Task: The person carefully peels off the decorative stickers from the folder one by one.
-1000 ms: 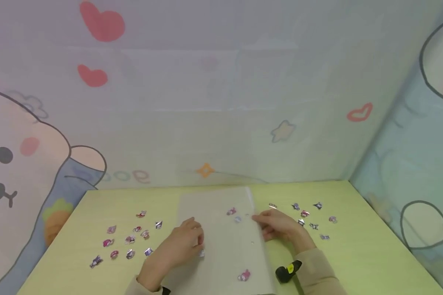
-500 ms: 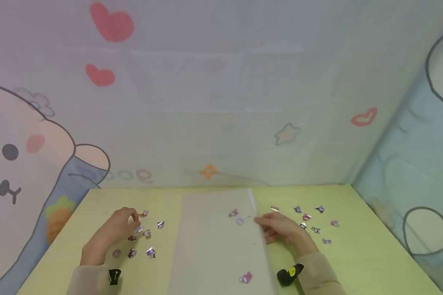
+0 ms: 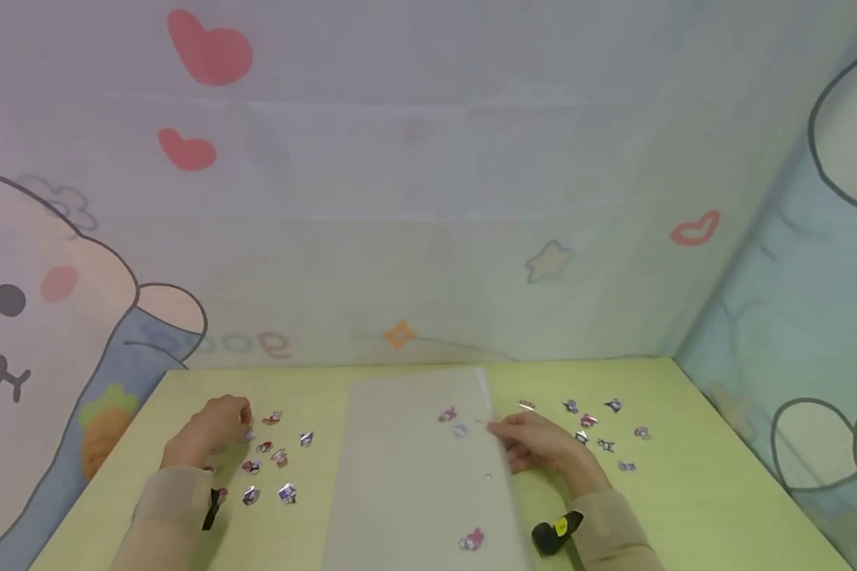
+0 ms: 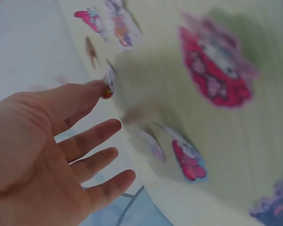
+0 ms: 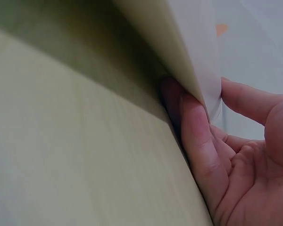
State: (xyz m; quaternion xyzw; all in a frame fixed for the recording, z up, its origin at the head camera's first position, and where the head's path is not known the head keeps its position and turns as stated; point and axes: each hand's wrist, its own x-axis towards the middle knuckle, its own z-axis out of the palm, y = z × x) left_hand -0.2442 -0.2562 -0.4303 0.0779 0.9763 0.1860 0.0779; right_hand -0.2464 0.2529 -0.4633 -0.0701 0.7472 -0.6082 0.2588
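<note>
My left hand (image 3: 210, 432) is over the left group of small cartoon stickers. In the left wrist view its thumb and index finger pinch one sticker (image 4: 108, 84), seen nearly edge-on, while the other fingers are spread. A pink sticker (image 4: 217, 70) and a red one (image 4: 188, 162) lie on the table near that hand. My right hand (image 3: 539, 444) grips the right edge of a white sheet or booklet (image 3: 407, 476), thumb on top and fingers underneath. In the right wrist view the lifted edge (image 5: 193, 61) sits between thumb and fingers.
Several more stickers (image 3: 589, 420) are scattered at the right, beyond the right hand. On the white sheet are a pink sticker (image 3: 473, 539) and others near its right side. The yellow table (image 3: 685, 507) meets a printed backdrop (image 3: 428, 277) at its far edge.
My left hand has moved from the white sheet leftward to the left sticker group. A small sticker near that hand on the sheet is gone from there. The right hand keeps its grip.
</note>
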